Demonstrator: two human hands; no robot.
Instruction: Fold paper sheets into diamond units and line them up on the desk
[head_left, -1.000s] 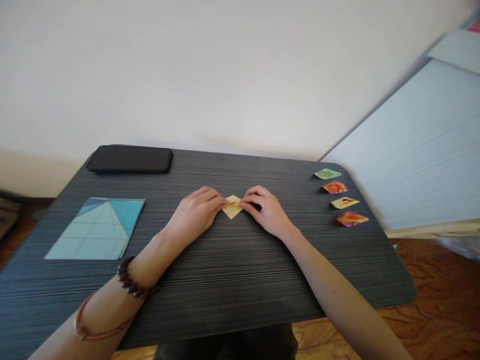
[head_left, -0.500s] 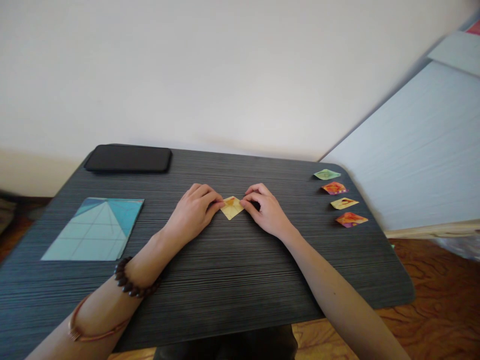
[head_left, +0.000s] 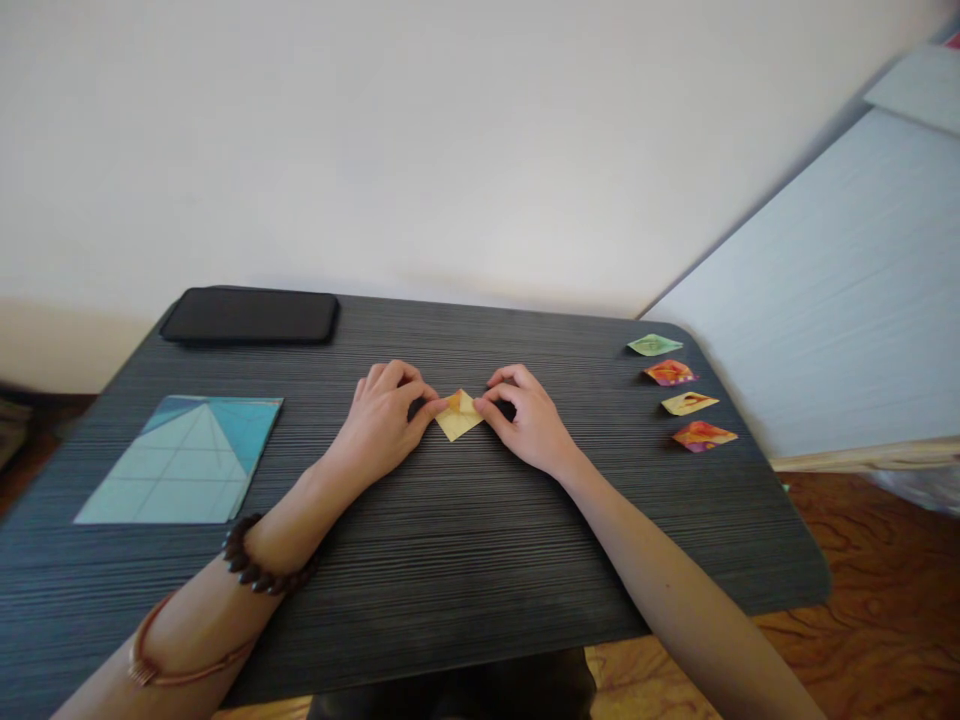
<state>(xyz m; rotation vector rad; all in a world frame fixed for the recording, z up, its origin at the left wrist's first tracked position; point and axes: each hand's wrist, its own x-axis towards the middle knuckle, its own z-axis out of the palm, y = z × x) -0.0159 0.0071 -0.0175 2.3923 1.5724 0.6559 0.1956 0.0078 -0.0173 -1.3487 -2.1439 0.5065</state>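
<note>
A small yellow folded paper (head_left: 457, 421) lies at the middle of the dark table, its lower corner toward me and an orange patch at its upper part. My left hand (head_left: 388, 412) pinches its left corner between thumb and index finger. On the opposite side my right hand (head_left: 527, 418) grips the right corner in the same way, its other fingers curled above. The fingertips cover both side corners, so the fold edges there are hidden.
A stack of blue paper squares (head_left: 180, 465) lies at the left. Behind it sits a black phone (head_left: 250, 316). Several folded paper pieces, among them a green one (head_left: 655, 345) and an orange one (head_left: 703, 436), form a column at the right. The table (head_left: 450, 560) meets a white wall.
Both hands and the yellow paper have shifted very slightly left in view. The paper's upper part looks a little different, with the orange patch now nearer the left fingertips.
</note>
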